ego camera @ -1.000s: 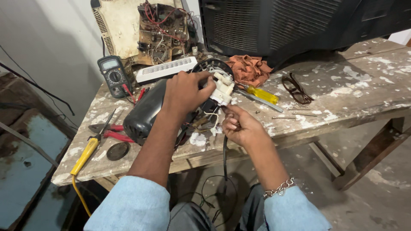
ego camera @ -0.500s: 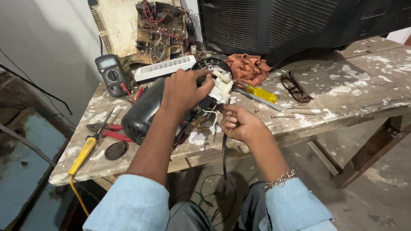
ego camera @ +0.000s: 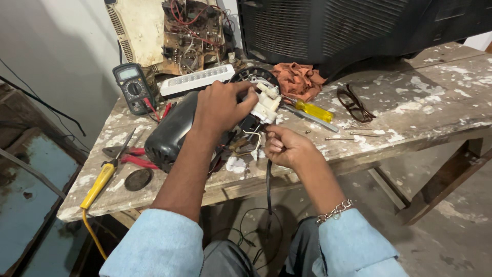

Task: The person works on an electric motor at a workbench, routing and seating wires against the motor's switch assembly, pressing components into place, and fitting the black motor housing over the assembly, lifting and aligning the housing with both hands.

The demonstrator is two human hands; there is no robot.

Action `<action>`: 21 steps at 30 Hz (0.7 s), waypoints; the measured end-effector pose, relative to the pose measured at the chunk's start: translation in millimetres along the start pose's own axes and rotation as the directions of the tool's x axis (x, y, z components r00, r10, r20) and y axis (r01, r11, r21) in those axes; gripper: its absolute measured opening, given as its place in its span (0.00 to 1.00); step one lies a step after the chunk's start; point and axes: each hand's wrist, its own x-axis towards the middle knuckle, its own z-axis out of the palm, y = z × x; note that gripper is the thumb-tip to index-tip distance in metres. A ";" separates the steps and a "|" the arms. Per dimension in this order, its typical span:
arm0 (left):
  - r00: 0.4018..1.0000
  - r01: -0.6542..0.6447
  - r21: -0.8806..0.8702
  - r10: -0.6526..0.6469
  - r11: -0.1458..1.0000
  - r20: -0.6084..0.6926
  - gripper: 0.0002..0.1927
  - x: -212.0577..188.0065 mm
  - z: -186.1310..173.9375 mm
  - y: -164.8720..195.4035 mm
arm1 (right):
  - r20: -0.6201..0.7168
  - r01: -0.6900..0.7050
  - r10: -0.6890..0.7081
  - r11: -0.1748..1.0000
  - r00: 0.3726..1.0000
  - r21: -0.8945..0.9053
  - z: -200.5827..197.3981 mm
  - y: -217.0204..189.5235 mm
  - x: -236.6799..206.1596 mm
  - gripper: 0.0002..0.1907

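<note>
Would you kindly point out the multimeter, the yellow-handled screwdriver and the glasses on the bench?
multimeter [ego camera: 133, 88], head view, on its round dial.
screwdriver [ego camera: 313, 110], head view, on the yellow handle.
glasses [ego camera: 354, 104], head view, on the dark frame between the lenses.

My left hand [ego camera: 220, 107] covering the black motor [ego camera: 169, 133] top, my right hand [ego camera: 287, 147] hiding the black cable [ego camera: 268, 184] end, large black housing [ego camera: 359, 25] cropped by top edge.

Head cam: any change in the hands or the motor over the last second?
Barely any. The left hand stays on the white plastic part atop the black motor; the right hand still pinches the black cable at the bench edge. Nothing was let go. The multimeter, pliers and yellow screwdriver lie as before.
</note>
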 end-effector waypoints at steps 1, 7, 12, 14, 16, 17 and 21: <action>1.000 -0.012 0.004 0.012 1.000 -0.019 0.17 -0.1 0.7 0.1 | 0.001 -0.011 0.011 0.999 1.000 0.046 -2.3 0.4 -1.5 0.12; 1.000 0.002 0.009 -0.002 1.000 -0.004 0.17 0.0 1.5 -1.0 | 0.086 -0.127 0.115 0.980 0.990 0.151 -8.1 0.1 -4.3 0.12; 1.000 -0.011 0.008 0.012 1.000 -0.026 0.16 -0.1 1.2 0.0 | 0.068 -0.097 0.091 0.991 0.993 0.088 -5.2 -1.1 2.1 0.08; 1.000 0.007 0.011 -0.007 1.000 -0.008 0.17 0.5 0.3 -0.3 | -0.011 -0.051 0.052 0.994 0.999 0.101 -4.7 -1.7 5.4 0.09; 1.000 0.003 0.002 -0.003 1.000 -0.008 0.17 -0.5 0.2 0.1 | -0.042 -0.022 0.026 0.996 0.999 0.091 -6.6 -2.0 7.2 0.10; 1.000 -0.013 -0.009 0.013 1.000 -0.020 0.17 -0.5 -0.5 -0.3 | -0.030 -0.014 0.016 0.997 0.999 0.074 -6.7 -3.0 8.6 0.10; 0.999 -0.038 -0.006 0.038 0.999 -0.023 0.16 0.0 -2.1 0.3 | -0.026 0.002 -0.002 1.000 1.000 0.016 -6.7 -6.2 12.6 0.10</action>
